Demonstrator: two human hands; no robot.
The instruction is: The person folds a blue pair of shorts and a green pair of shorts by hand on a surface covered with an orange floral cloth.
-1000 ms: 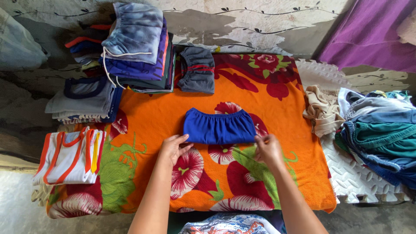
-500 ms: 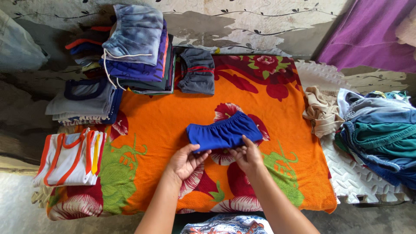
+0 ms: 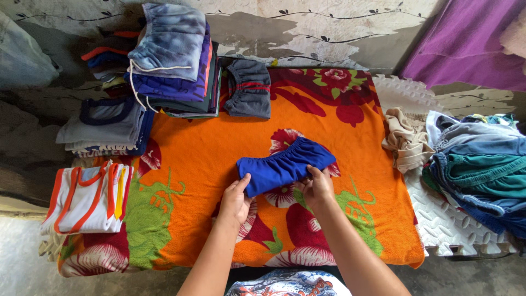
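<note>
A folded pair of blue shorts (image 3: 285, 164) with an elastic waistband is held just above an orange flowered towel (image 3: 192, 148). My left hand (image 3: 235, 200) grips its near left corner, thumb on top. My right hand (image 3: 316, 187) pinches its near edge further right. The shorts are tilted, right end farther from me.
A tall stack of folded clothes (image 3: 174, 60) and folded grey shorts (image 3: 249, 87) lie at the towel's far edge. Folded shirts (image 3: 107, 126) and a white-and-orange garment (image 3: 87, 197) sit at the left. A beige cloth (image 3: 405, 140) and a heap of unfolded clothes (image 3: 476, 164) lie right.
The blue shorts lay flat with my hands at their near corners. Both hands moved inward, took hold and lifted them, turning the right end away from me.
</note>
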